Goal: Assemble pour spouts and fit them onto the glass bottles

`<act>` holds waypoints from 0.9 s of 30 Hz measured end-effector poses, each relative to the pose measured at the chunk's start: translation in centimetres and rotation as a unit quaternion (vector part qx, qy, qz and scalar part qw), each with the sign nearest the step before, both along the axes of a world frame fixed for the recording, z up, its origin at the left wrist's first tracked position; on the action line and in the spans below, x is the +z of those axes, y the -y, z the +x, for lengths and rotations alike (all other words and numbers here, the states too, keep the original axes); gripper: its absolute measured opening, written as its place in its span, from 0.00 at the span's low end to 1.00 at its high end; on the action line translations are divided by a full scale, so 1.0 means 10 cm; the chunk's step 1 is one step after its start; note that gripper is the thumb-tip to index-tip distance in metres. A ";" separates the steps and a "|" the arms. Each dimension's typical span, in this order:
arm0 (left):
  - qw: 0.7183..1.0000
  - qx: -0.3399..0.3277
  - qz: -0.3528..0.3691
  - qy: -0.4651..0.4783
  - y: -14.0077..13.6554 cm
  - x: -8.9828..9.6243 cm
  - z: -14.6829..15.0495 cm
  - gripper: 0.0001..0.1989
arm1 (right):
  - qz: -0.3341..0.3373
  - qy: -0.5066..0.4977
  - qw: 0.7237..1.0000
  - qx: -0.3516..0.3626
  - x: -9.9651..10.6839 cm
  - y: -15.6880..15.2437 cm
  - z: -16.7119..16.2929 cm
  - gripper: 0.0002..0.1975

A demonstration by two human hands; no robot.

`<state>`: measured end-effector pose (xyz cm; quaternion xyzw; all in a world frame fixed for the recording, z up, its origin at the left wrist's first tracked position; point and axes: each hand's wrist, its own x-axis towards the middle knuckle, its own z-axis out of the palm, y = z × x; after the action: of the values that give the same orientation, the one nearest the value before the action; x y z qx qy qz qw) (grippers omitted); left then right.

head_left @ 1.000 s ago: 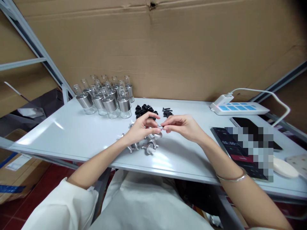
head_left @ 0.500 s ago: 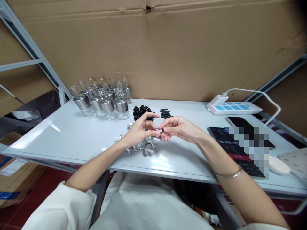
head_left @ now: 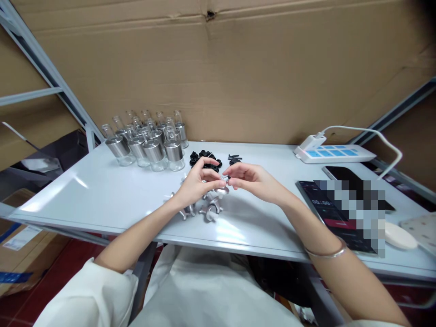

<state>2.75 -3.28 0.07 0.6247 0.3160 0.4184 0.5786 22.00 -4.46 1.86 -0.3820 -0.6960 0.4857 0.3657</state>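
My left hand [head_left: 201, 178] pinches a small silvery metal spout piece [head_left: 222, 190] with a round disc at its base. Fingertips hide much of this part. Opposite it, my right hand [head_left: 254, 180] has thumb and fingers curled around a small dark bit at the spout's upper end, mostly covered by the fingers. Below the hands lie several more metal spout pieces [head_left: 210, 211] in a loose cluster. Just behind my left hand is a pile of black ring-shaped stoppers [head_left: 195, 159]. Short black strips [head_left: 234, 158] lie beyond my right hand.
Several glass bottles with metal sleeves [head_left: 155, 153] stand at the back left of the white table [head_left: 102, 195]. On the right are a power strip [head_left: 335, 154] with a plugged-in charger, two phones and a round white object [head_left: 400, 235]. A cardboard wall [head_left: 245, 72] rises behind.
My right fingers have shifted slightly left and up around the spout's end, with the middle fingers less tucked under. My left hand keeps its hold, nearly still. The view has shifted slightly.
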 end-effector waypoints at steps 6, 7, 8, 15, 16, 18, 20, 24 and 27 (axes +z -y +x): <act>1.000 -0.021 0.007 -0.014 0.01 -0.01 -0.01 0.24 | 0.083 0.079 0.993 -0.032 0.00 0.01 0.00 0.11; 1.000 -0.027 0.006 -0.015 0.00 -0.01 -0.02 0.23 | 0.097 0.081 0.991 -0.045 0.00 0.01 0.00 0.11; 0.999 -0.031 0.006 -0.021 -0.01 -0.02 -0.02 0.22 | 0.106 0.077 0.990 -0.059 -0.01 0.00 0.01 0.12; 0.997 -0.051 0.009 -0.065 -0.03 -0.02 -0.03 0.17 | 0.099 0.009 0.991 -0.084 -0.04 -0.05 0.04 0.15; 0.996 -0.048 0.015 -0.068 -0.03 -0.01 -0.03 0.17 | 0.095 0.008 0.992 -0.077 -0.04 -0.05 0.03 0.15; 0.995 -0.043 0.031 -0.082 -0.02 -0.01 -0.03 0.17 | 0.087 0.018 0.994 -0.063 -0.05 -0.05 0.03 0.15; 0.992 -0.045 0.052 -0.102 0.00 -0.01 -0.03 0.16 | 0.078 0.043 0.994 -0.055 -0.06 -0.05 0.02 0.15; 0.985 -0.073 0.076 -0.137 0.02 0.01 -0.02 0.15 | 0.068 0.083 0.993 -0.055 -0.07 -0.05 0.03 0.13; 0.977 -0.061 0.108 -0.175 -0.05 0.05 -0.06 0.15 | 0.083 0.064 0.992 -0.077 -0.07 -0.06 0.04 0.14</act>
<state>2.13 -2.73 0.61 0.7648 0.3267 0.2984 0.4684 22.40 -3.83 1.18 -0.4332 -0.7245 0.3715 0.3866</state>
